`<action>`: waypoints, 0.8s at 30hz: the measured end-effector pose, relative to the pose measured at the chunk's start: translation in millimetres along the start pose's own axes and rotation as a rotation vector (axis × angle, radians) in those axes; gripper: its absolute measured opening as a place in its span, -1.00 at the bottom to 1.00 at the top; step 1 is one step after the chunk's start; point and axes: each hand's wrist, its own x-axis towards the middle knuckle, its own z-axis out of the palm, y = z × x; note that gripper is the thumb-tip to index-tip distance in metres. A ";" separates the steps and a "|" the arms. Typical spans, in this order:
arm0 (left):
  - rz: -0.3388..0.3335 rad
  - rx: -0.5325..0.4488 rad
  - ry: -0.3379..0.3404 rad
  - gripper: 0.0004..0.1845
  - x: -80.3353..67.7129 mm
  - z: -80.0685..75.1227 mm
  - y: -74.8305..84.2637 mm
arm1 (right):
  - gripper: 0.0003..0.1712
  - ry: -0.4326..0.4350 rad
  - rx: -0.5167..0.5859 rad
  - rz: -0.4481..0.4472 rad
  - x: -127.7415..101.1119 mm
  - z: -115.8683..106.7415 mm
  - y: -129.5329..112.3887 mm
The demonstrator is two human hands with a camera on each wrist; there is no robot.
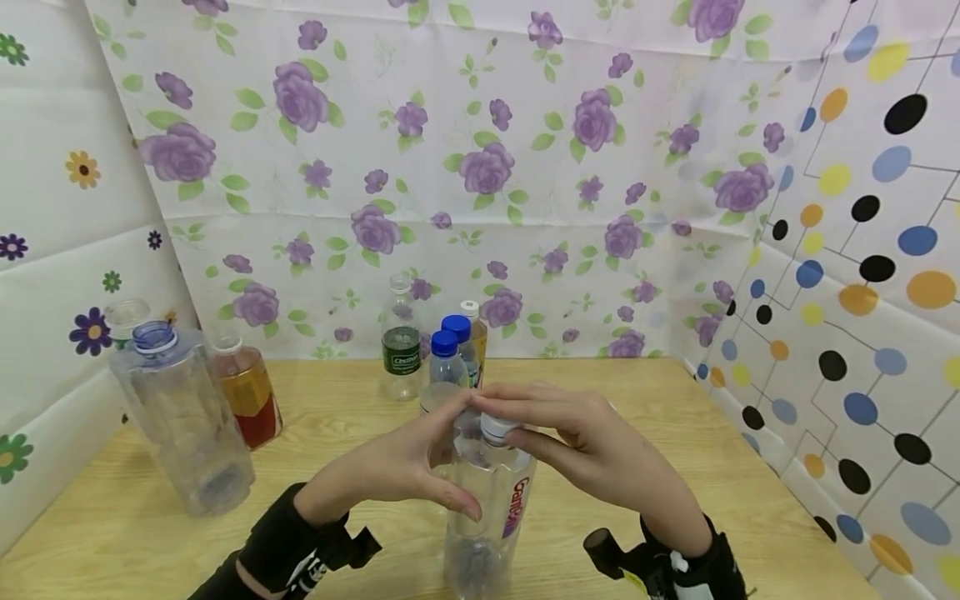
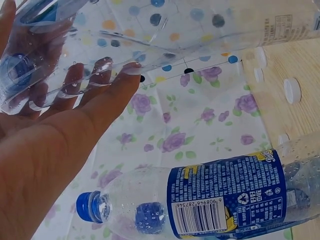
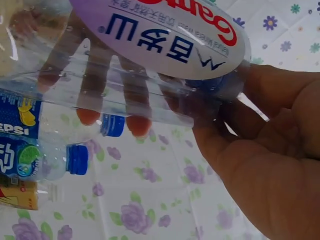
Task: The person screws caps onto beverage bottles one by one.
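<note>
While your two hands meet low in the centre of the head view, a clear plastic bottle (image 1: 483, 508) with a pale label stands upright on the wooden counter (image 1: 675, 433) between them. Your left hand (image 1: 397, 471) wraps the bottle's shoulder, its fingers curled round the clear wall, as the left wrist view shows through the plastic. Your right hand (image 1: 585, 442) closes over the white cap (image 1: 497, 427), fingers and thumb curled about the neck.

Behind your hands, toward the middle of the frame, a group of small bottles stands close together: two with blue caps (image 1: 448, 354), one with a green label (image 1: 401, 342) and one with a white cap (image 1: 474, 329). At the left edge a large clear jug with a blue neck (image 1: 183, 417) stands beside a bottle of amber and red liquid (image 1: 247, 392). Loose white caps (image 2: 292, 90) lie on the counter in the left wrist view. Flowered and dotted sheets (image 1: 525, 167) wall the counter in.
</note>
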 end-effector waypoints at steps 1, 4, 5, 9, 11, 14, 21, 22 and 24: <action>0.007 -0.001 -0.004 0.14 -0.1 -0.1 0.0 | -0.42 -0.010 0.026 0.008 -0.6 -0.4 1.2; 0.029 -0.015 -0.013 0.08 0.6 0.1 -0.3 | -0.41 -0.017 0.052 0.021 -0.6 -0.5 2.4; 0.029 -0.018 -0.012 0.08 0.7 0.3 -0.1 | -0.41 -0.019 0.051 0.024 -0.6 -0.6 2.1; 0.023 -0.025 -0.012 0.08 1.6 1.0 -0.1 | -0.42 -0.028 0.052 0.052 -1.4 -2.1 0.9; 0.023 -0.023 -0.009 0.08 1.6 0.9 -0.5 | -0.43 -0.032 0.057 0.056 -1.6 -2.5 1.1; 0.027 -0.022 -0.008 0.07 1.3 0.6 -1.1 | -0.43 -0.024 0.047 0.028 -1.5 -2.0 2.4; 0.022 -0.001 -0.002 0.09 0.8 1.6 0.9 | -0.44 0.046 -0.048 -0.060 1.1 0.2 -3.3; 0.022 0.002 0.000 0.09 1.1 1.8 1.5 | -0.45 0.061 -0.067 -0.059 1.5 1.0 -5.4; 0.028 0.011 0.005 0.07 1.3 2.0 2.2 | -0.47 0.096 -0.102 -0.037 2.3 3.1 -9.5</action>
